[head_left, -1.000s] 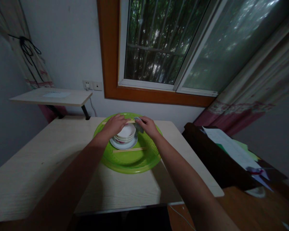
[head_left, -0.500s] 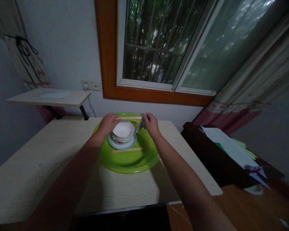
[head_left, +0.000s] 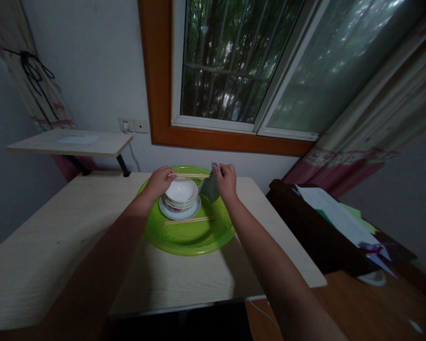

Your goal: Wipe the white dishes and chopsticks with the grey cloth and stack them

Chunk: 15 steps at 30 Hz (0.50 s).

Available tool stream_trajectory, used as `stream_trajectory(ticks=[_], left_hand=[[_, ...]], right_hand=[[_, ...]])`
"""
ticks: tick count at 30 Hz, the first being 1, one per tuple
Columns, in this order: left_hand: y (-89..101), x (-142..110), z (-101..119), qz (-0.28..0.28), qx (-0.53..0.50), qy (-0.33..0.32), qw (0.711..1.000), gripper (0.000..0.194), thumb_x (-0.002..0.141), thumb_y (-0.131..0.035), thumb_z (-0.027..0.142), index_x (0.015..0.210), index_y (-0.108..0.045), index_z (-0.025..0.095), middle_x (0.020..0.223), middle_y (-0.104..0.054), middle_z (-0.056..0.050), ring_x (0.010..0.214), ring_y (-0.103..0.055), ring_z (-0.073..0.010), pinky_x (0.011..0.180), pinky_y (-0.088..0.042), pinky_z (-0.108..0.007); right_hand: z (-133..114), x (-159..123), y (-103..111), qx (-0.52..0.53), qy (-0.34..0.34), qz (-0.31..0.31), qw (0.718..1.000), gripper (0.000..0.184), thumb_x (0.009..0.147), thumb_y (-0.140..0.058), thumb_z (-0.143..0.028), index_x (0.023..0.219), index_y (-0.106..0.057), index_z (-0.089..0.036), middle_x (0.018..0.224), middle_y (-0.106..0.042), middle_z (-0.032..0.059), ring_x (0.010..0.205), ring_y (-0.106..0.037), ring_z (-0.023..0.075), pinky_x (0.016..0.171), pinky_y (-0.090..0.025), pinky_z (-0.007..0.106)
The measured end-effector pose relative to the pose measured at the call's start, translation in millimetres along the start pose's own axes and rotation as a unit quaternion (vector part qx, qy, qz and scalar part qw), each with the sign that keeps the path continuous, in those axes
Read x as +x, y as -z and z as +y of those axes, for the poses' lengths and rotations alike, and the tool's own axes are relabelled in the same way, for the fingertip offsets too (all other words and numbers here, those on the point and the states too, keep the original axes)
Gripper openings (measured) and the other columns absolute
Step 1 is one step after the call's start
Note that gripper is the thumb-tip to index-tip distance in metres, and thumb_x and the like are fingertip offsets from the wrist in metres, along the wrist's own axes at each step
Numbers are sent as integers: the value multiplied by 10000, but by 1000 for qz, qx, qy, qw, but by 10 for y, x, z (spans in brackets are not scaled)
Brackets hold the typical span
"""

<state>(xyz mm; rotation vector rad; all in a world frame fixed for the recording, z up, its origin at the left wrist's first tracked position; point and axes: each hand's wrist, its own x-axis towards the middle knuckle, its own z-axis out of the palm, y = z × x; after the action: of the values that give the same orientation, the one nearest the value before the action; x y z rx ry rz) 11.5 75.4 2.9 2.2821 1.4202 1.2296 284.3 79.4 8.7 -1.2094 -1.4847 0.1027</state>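
A wide green basin [head_left: 184, 239] sits on the light wooden table [head_left: 57, 255]. Inside it, stacked white bowls [head_left: 181, 192] rest on a small plate [head_left: 195, 211], with one chopstick [head_left: 190, 220] lying in front of them. My left hand [head_left: 159, 181] pinches the left end of another chopstick [head_left: 191, 175] and holds it level above the bowls. My right hand [head_left: 226, 180] is closed on a grey cloth [head_left: 210, 188] at the chopstick's right end, just above the basin.
A small wall shelf [head_left: 71, 143] stands at the back left beside a socket [head_left: 133, 125]. At the right a dark cabinet [head_left: 315, 237] carries papers [head_left: 341, 218]. A window [head_left: 227, 66] and curtain [head_left: 376, 123] fill the back wall.
Both hands have risen from the bowls' rim, lifting the chopstick clear above the bowls. The cloth in my right hand now hangs at the chopstick's right end.
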Motion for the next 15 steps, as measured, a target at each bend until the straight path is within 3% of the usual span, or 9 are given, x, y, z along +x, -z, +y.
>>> stream_trajectory(ticks=[5,12,15], left_hand=[[11,3,27,-6,11,-11,1000,201,889,-527,302,842,-679,179,885,-668,-69,879,-619,-217,835,-491,-356],[29,-7,61,-20,17,-44,999,195,900,-520,266,854,-692,187,899,-670,-69,888,-614,-213,851,-494,-359],[25,-7,69,-31,30,-57,997,202,906,-524,267,858,-700,181,895,-671,-76,901,-606,-220,867,-490,-371]], right_hand=[[-6,-3,-7,4,45,-35,998,252,928,-570,-404,968,-697,-190,919,-607,55,856,-551,195,815,-447,325],[-54,17,83,-11,-9,76,997,270,921,-551,-424,987,-654,-184,984,-648,79,878,-554,204,817,-443,331],[-91,-6,64,14,-19,53,998,281,898,-578,-451,968,-646,-187,957,-654,65,833,-564,188,786,-452,314]])
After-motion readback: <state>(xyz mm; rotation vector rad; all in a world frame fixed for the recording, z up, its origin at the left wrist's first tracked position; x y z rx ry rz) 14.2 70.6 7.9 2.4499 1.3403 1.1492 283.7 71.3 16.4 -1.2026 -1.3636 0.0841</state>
